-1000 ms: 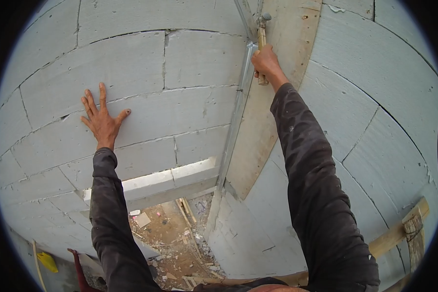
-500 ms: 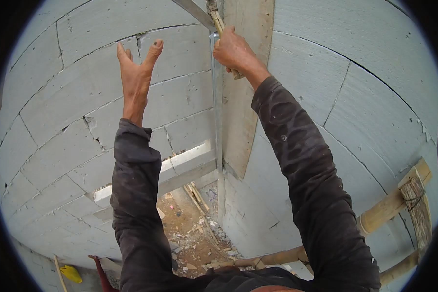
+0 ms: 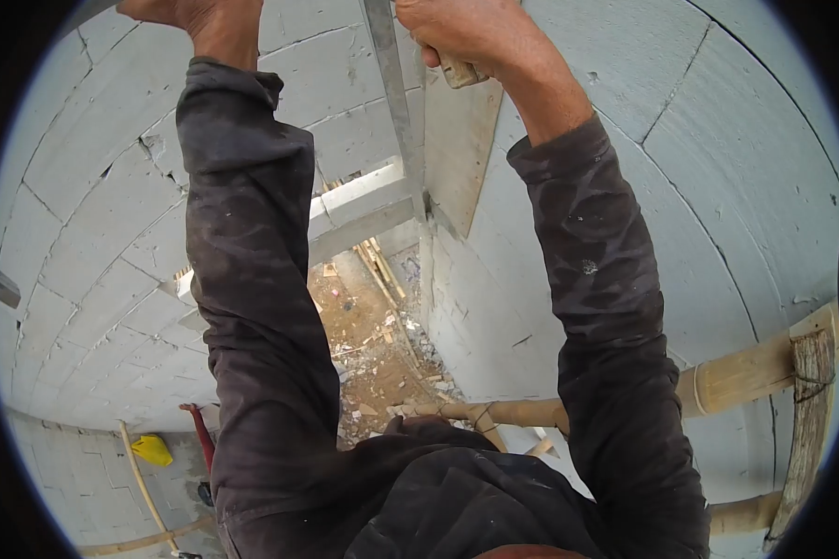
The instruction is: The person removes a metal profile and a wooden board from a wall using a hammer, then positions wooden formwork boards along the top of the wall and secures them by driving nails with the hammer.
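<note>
My left hand [image 3: 216, 20] is raised to the top edge of the view. Its wrist and part of the hand show, but most of the fingers are cut off. My right hand [image 3: 471, 35], also partly cut off at the top, is closed around a wooden handle [image 3: 460, 73]. The butt of that handle sticks out below the fist, and the tool's head is out of view. Just left of the right hand, a narrow metal strip [image 3: 393, 88] runs down the corner of the wall. A flat board [image 3: 459, 149] stands against the wall below this hand.
Grey block walls [image 3: 708, 177] meet at the corner ahead. Bamboo poles [image 3: 746, 373] cross at lower right, with a rough wooden piece [image 3: 804, 424] tied there. Far below lies rubble-strewn ground [image 3: 368, 349]. A grey bar end [image 3: 3, 285] juts in at left, above a yellow object [image 3: 153, 450].
Both hands appear higher in the view, and the left has also shifted left. The left thumb and fingers, spread before, are now largely out of frame. The right hand keeps hold of the wooden handle.
</note>
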The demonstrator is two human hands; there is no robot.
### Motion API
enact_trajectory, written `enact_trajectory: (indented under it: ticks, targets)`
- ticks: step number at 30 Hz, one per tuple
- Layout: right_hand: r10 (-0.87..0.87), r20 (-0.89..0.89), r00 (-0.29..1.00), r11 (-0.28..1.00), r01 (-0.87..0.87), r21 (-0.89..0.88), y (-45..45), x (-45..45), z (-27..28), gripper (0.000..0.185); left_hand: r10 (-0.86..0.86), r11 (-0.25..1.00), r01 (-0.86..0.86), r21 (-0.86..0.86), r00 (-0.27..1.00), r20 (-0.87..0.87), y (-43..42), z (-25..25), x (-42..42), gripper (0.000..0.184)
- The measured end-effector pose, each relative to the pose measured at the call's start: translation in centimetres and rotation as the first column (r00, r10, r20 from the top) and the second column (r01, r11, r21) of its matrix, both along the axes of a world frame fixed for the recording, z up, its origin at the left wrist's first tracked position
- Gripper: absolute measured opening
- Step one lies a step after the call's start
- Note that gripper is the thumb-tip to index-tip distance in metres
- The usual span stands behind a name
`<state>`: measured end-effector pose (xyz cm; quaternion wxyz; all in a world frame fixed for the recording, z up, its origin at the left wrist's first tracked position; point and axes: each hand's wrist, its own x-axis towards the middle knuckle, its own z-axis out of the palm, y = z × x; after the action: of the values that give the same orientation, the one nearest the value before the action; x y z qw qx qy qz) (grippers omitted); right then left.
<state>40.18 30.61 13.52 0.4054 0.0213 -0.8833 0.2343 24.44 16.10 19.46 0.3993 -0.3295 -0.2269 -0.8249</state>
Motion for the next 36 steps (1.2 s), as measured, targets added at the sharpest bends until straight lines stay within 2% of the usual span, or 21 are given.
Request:
enact_trajectory:
  ticks: [1,2,3,4,5,7,9,11,13,14,16,18,19,20,21,22,24,28,32,35,36]
  targets:
    - [0.079,0.018,0.997,0.996,-0.078,-0.045,-0.4,1.1,0.2,0.032,0.262,0.945,-0.223,-0.241,0.954,0.145,-3.3,-0.9,-2.6,0.045]
    - [0.156,0.033,0.987,0.984,-0.152,-0.093,-0.8,2.2,0.3,0.030,0.077,0.995,-0.081,0.054,0.994,0.071,-3.2,-1.0,2.4,0.072]
    - [0.122,-0.026,0.992,0.974,-0.125,-0.189,-1.5,3.3,0.4,0.026,-0.047,0.994,0.043,0.098,0.998,0.042,-6.6,-1.9,2.5,0.031]
    - [0.082,-0.082,0.993,0.953,-0.102,-0.285,-1.8,3.7,0.5,0.023,-0.169,0.984,0.169,-0.054,0.986,0.015,-12.4,-2.9,-0.2,0.020]
    - [0.078,-0.079,0.994,0.951,-0.098,-0.295,-1.1,4.0,0.4,0.023,-0.100,0.988,0.102,-0.112,0.995,0.026,-16.4,-3.6,-1.4,0.024]
    - [0.237,-0.101,0.966,0.923,-0.256,-0.285,0.6,4.6,0.0,0.023,-0.016,0.976,0.027,-0.215,0.999,0.051,-21.2,-5.8,-1.1,0.032]
    - [0.240,-0.141,0.960,0.917,-0.273,-0.292,0.3,5.3,-0.6,0.023,0.002,0.952,0.013,-0.307,0.999,0.051,-24.5,-8.8,0.0,0.034]
    - [0.242,-0.184,0.953,0.907,-0.290,-0.305,0.0,6.1,-1.2,0.023,-0.125,0.917,0.137,-0.375,0.991,0.056,-28.0,-11.0,2.0,0.036]
    - [0.282,-0.144,0.948,0.912,-0.312,-0.267,0.3,6.8,-1.8,0.022,-0.211,0.908,0.231,-0.350,0.973,0.095,-28.9,-12.8,5.9,0.038]
    - [0.300,-0.124,0.946,0.910,-0.323,-0.260,0.6,6.9,-2.2,0.022,-0.360,0.844,0.378,-0.380,0.925,0.121,-31.4,-14.3,6.3,0.032]
    - [0.325,-0.080,0.942,0.876,-0.332,-0.351,1.2,6.3,-3.2,0.019,-0.263,0.849,0.307,-0.431,0.951,0.160,-30.0,-17.2,9.6,0.038]
    - [0.280,-0.116,0.953,0.867,-0.303,-0.396,-0.2,7.0,-4.6,0.018,-0.237,0.856,0.319,-0.407,0.942,0.239,-27.2,-21.1,12.0,0.039]
    - [0.269,-0.127,0.955,0.859,-0.297,-0.417,-0.7,7.3,-5.2,0.017,-0.076,0.901,0.214,-0.378,0.934,0.348,-24.7,-22.7,13.3,0.039]
    - [0.289,-0.121,0.950,0.841,-0.312,-0.441,-1.0,7.4,-5.9,0.017,0.086,0.926,0.096,-0.366,0.889,0.449,-22.9,-24.2,14.0,0.039]
    - [0.309,-0.115,0.944,0.823,-0.326,-0.465,-1.2,7.5,-6.6,0.018,0.140,0.890,0.142,-0.433,0.818,0.557,-22.6,-25.9,14.0,0.038]
    - [0.254,-0.105,0.962,0.847,-0.273,-0.457,-1.8,7.8,-7.1,0.018,0.196,0.854,0.197,-0.481,0.735,0.649,-22.8,-27.9,14.1,0.037]
    - [0.212,-0.095,0.973,0.860,-0.232,-0.454,-2.2,8.3,-8.1,0.018,0.258,0.801,0.352,-0.485,0.528,0.810,-23.3,-32.3,14.6,0.035]
    - [0.223,-0.085,0.971,0.836,-0.235,-0.495,-2.4,8.1,-9.1,0.022,0.141,0.818,0.501,-0.284,0.305,0.942,-26.7,-43.9,13.9,0.034]
    - [0.227,-0.078,0.971,0.831,-0.235,-0.504,-2.9,7.8,-9.2,0.023,0.109,0.893,0.407,-0.194,0.224,0.969,-30.1,-54.0,13.4,0.031]
    - [0.249,-0.053,0.967,0.820,-0.240,-0.520,-3.1,7.6,-9.4,0.023,0.049,0.938,0.338,-0.073,0.079,0.996,-33.2,-60.2,13.6,0.034]
    - [0.248,-0.048,0.967,0.821,-0.237,-0.519,-3.1,7.6,-9.4,0.023,0.047,0.939,0.336,-0.070,0.078,0.996,-34.2,-62.2,13.5,0.034]
